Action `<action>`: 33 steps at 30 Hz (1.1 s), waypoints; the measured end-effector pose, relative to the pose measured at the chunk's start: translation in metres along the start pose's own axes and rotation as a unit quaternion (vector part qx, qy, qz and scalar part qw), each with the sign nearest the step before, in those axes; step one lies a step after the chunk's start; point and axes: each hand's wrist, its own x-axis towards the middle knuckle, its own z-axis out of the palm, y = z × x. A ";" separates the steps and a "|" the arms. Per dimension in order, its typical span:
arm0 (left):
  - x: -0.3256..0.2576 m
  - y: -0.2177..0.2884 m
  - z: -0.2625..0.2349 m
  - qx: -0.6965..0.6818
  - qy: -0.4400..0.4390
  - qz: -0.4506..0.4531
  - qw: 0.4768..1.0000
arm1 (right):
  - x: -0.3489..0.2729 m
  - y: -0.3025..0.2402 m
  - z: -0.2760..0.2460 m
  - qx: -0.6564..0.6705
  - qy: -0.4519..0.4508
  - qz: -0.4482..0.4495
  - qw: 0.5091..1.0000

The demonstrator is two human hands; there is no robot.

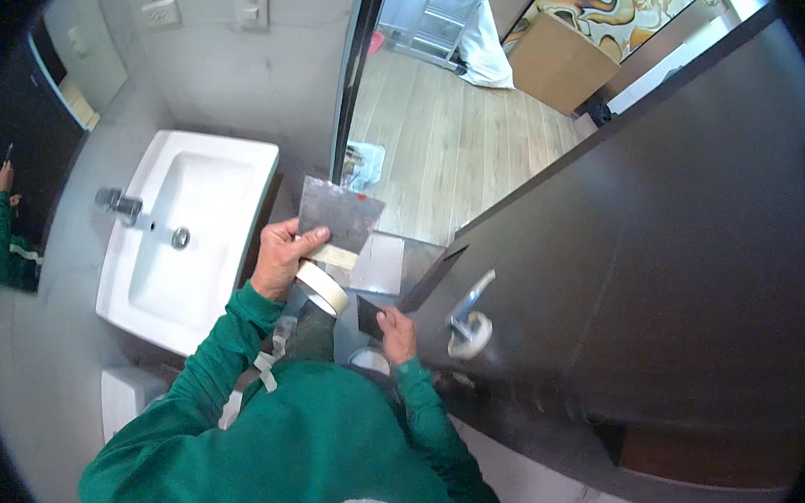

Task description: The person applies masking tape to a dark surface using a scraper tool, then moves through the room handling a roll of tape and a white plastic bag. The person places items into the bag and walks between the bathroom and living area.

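Note:
My left hand (pixel 281 253) is closed on a thin grey metal plate (pixel 339 211), its thumb lying on the near side. A strip of cream masking tape (pixel 334 257) runs along the plate's lower edge, and a red spot marks its top. Just under these fingers is a roll of masking tape (pixel 324 290), close against the hand; whether a finger goes through it is hidden. Lower and to the right, my right hand (pixel 398 336) pinches a smaller dark flat blade or plate (pixel 369 316) by its right side.
On the left, a white washbasin (pixel 268 161) with a metal tap (pixel 119 203) juts from the wall beside a mirror. A dark door (pixel 648 252) with a lever handle (pixel 470 304) stands at right. Beyond the doorway are a ladder (pixel 449 14) and a cardboard sheet (pixel 561 63).

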 end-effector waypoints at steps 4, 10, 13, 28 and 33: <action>0.086 -0.007 0.019 -0.037 -0.065 -0.070 0.995 | 0.061 0.025 0.004 0.176 0.106 0.092 0.974; 0.211 0.003 0.055 -0.037 -0.131 -0.117 0.984 | 0.167 0.010 -0.013 0.572 0.239 0.159 0.769; 0.256 0.040 0.076 -0.050 -0.180 -0.107 0.977 | 0.225 -0.056 -0.054 0.530 0.240 0.116 0.805; 0.432 0.070 0.168 -0.116 -0.011 -0.156 0.981 | 0.433 -0.257 -0.147 0.542 0.268 -0.096 0.791; 0.517 0.015 0.203 -0.204 0.024 -0.195 0.959 | 0.533 -0.242 -0.168 0.541 0.233 -0.128 0.798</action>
